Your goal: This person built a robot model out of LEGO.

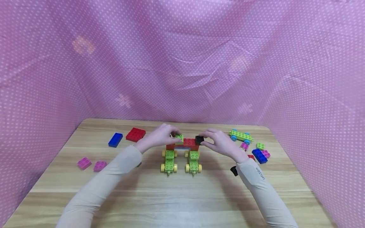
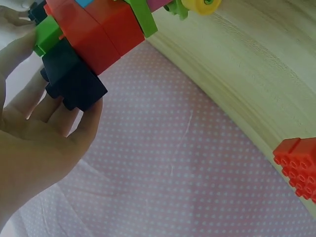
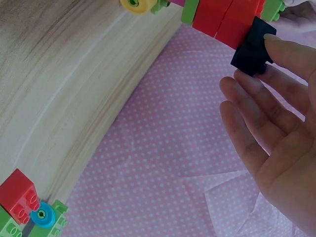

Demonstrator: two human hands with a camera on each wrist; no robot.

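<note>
red bricks | green wheeled bases, yellow wheels | black brick | pink white-dotted cloth | blue brick

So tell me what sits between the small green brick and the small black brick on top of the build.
In the head view, a red studded brick fills the gap between green brick and black brick.

A small staged recording booth is shown rather than a lived-in room: a wooden worktop is closed in on the left, right and far sides by pink cloth with white dots, hung in loose folds. Toy building bricks are scattered over the worktop, and no furniture, window or wall can be seen past the cloth.
</note>
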